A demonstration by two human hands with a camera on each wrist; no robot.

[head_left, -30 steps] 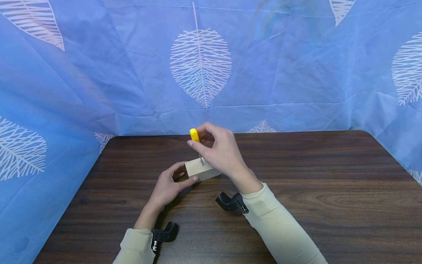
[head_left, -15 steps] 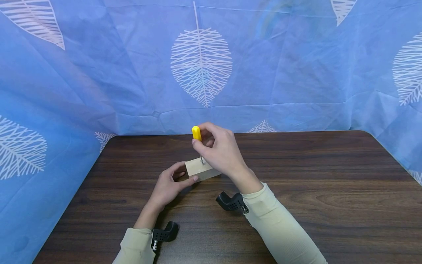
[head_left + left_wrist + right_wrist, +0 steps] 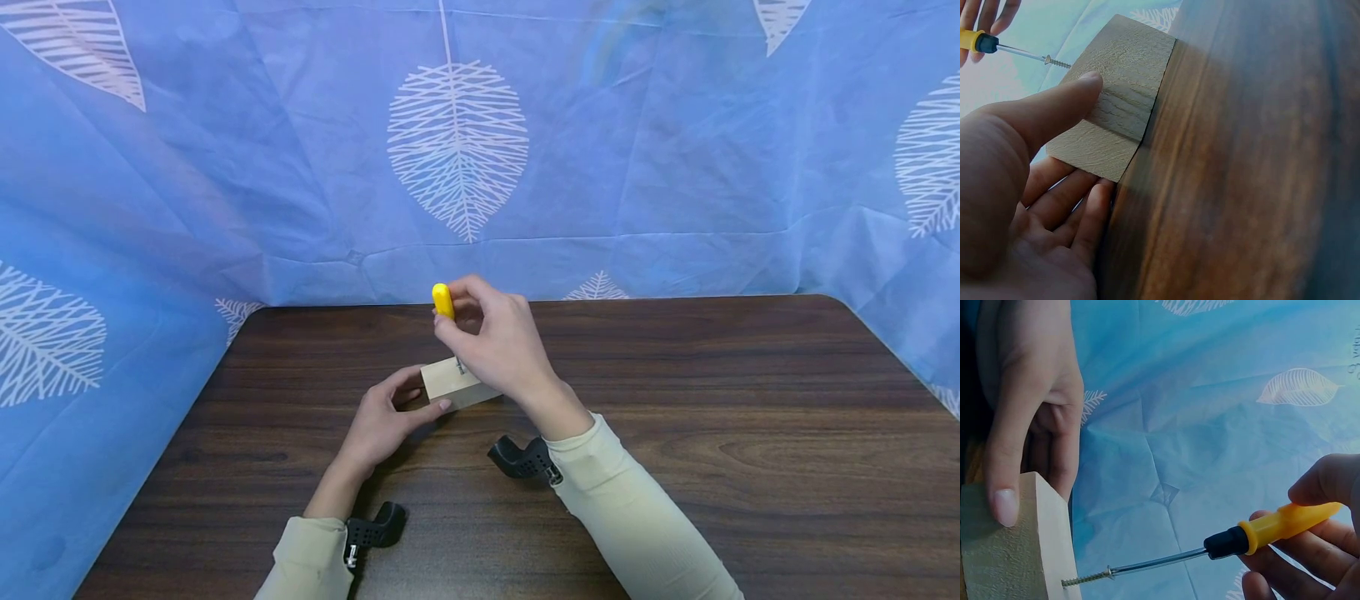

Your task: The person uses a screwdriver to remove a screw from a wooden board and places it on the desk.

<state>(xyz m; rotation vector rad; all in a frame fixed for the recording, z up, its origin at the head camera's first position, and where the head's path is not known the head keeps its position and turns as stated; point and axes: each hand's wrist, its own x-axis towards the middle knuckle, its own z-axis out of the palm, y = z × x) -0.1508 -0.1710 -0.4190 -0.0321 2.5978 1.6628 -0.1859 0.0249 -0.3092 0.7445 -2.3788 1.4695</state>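
A pale wooden block [image 3: 457, 385] rests on the dark table, gripped at its left end by my left hand [image 3: 386, 425], thumb on the near face and fingers behind. A screw [image 3: 1088, 579] stands in the block's top face, much of its thread still showing. My right hand [image 3: 504, 342] holds a screwdriver [image 3: 1266, 532] by its yellow handle, between thumb and fingers. The screwdriver's shaft meets the screw head, as the left wrist view and right wrist view show. In the head view the right hand covers the block's right end and most of the shaft.
The dark wood-grain table [image 3: 712, 417] spreads around the hands. Behind it hangs a blue cloth [image 3: 315, 167] with white leaf prints. Black wrist mounts [image 3: 378, 527] stick out from both sleeves above the table.
The screwdriver handle shifts and tilts slightly as the right hand's fingers move on it. The left hand and the block stay in place.
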